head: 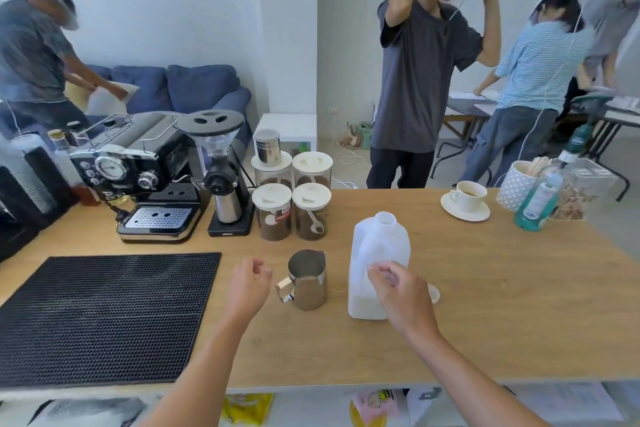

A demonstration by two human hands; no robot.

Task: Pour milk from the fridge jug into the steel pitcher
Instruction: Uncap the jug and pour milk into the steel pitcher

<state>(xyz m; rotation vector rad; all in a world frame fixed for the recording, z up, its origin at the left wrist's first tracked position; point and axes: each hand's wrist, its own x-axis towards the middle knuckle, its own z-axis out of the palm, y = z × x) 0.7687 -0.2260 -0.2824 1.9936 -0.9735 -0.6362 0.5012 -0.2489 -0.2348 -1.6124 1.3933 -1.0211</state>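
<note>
A white plastic milk jug (375, 246) stands upright and uncapped on the wooden counter, with a little milk at its bottom. Its white cap (433, 294) lies on the counter just behind my right hand. The steel pitcher (308, 279) stands to the jug's left, handle toward me, with some pale liquid inside. My right hand (401, 295) hovers in front of the jug with fingers loosely curled and holds nothing. My left hand (250, 282) is just left of the pitcher's handle, fingers loosely curled, not touching it.
A black rubber mat (104, 315) covers the counter's left. Behind stand an espresso machine (145, 177), a grinder (221, 177) and several lidded coffee jars (291, 194). A cup on a saucer (465, 199) and a green bottle (536, 198) sit far right. People stand beyond the counter.
</note>
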